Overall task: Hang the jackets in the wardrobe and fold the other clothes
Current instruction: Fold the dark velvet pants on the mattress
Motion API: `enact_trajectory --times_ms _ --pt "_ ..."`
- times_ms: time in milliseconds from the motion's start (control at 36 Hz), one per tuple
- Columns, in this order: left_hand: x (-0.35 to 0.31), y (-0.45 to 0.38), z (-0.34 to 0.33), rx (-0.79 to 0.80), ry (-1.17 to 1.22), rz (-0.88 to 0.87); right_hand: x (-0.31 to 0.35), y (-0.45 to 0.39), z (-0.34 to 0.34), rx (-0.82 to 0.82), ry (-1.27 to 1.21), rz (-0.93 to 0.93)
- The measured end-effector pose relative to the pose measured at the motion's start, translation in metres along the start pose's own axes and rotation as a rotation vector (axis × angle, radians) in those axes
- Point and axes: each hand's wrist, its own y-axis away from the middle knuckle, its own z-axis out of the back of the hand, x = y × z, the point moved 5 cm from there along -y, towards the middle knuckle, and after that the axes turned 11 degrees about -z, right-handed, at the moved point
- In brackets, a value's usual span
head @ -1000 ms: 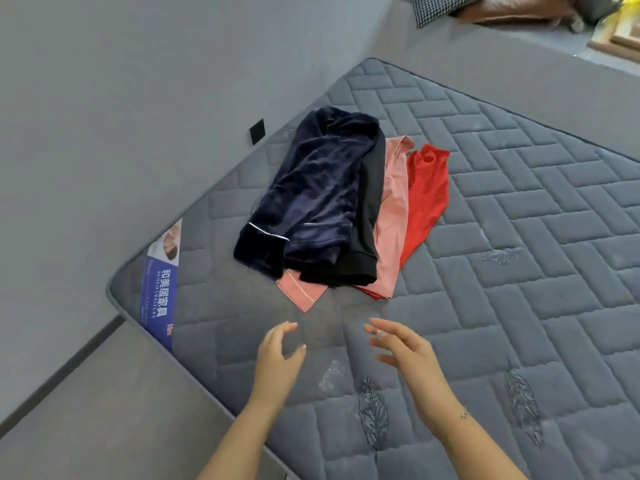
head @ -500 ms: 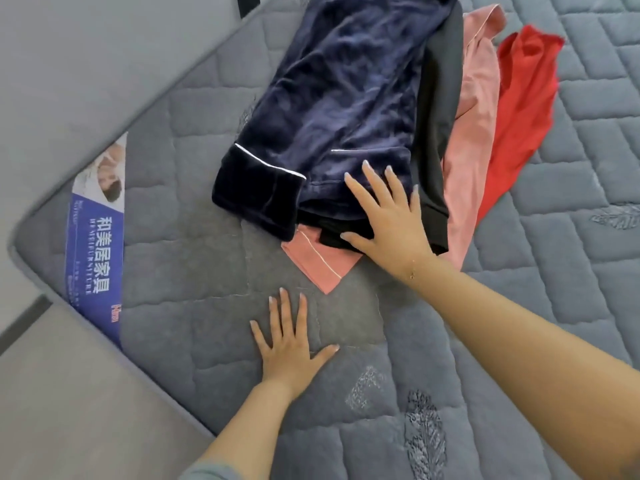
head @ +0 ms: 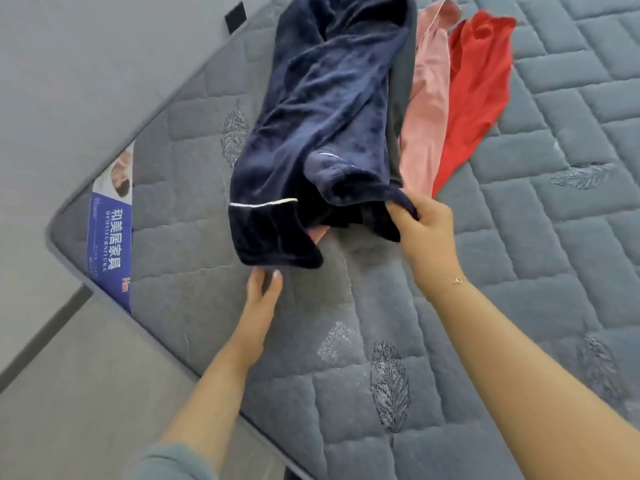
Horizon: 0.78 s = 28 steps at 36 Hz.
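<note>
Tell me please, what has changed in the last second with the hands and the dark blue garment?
The right hand, flat on the pile before, now pinches the near edge of the navy velvet garment and lifts it. The left hand left the mattress where it lay flat and now touches the white-piped cuff. The pink garment and red garment lie as before.

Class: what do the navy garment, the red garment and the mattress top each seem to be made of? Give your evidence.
Navy garment: likely velvet or plush fleece; soft sheen, thick pile, white piping at the cuff.
Red garment: seemingly thin, smooth woven or knit fabric; flat, matte, fine creases.
Mattress: grey quilted textile, apparently padded; stitched blocks and embroidered leaf motifs.
</note>
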Motion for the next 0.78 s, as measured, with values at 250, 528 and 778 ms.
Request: enact_trajectory --times_ms 250,528,778 --pt "-0.019 0.162 -0.053 -0.247 0.859 0.1 -0.078 0.179 0.158 0.021 -0.569 -0.439" --pt "0.02 0.271 -0.234 0.029 0.58 0.28 -0.196 0.326 0.345 -0.182 -1.086 -0.947" --pt "0.061 0.311 -0.335 -0.006 -0.33 0.135 -0.273 0.368 0.412 -0.451 -1.063 -0.965"
